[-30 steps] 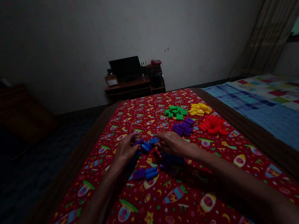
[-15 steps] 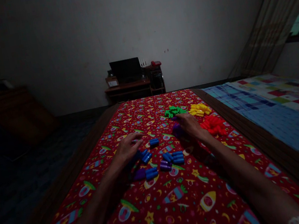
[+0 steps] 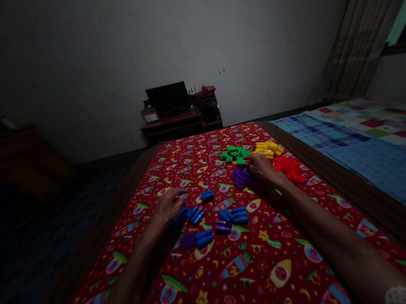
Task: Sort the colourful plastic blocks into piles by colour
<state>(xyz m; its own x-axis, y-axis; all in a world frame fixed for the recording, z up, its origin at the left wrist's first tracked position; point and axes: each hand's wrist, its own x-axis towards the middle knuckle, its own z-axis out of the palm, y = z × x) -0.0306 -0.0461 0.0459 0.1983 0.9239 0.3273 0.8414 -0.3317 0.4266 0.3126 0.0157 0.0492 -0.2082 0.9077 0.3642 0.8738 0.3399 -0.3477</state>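
My left hand (image 3: 168,205) hovers over the left part of the cloth, fingers loosely bent and apart, holding nothing that I can see. Under and beside it lie blue plastic blocks (image 3: 197,215), shaped like joined tubes. A single blue block (image 3: 207,196) rests right of its fingertips. My right hand (image 3: 263,166) is at the right edge of a purple block pile (image 3: 241,177), its fingers curled downward and partly hidden. Closer to me, a purple block (image 3: 188,240) touches a blue block (image 3: 204,238); another purple block (image 3: 223,227) sits beside blue blocks (image 3: 239,215).
Beyond the right hand are a green block pile (image 3: 235,153) and a yellow block pile (image 3: 268,149). A red block pile (image 3: 289,168) lies right of it. Red patterned cloth (image 3: 226,293) covers the table. A bed (image 3: 369,171) stands along the right side.
The right hand has shifted right and slightly down, and the purple piece at its fingertips no longer shows there. More of the purple pile is uncovered. The left hand has moved slightly left and down.
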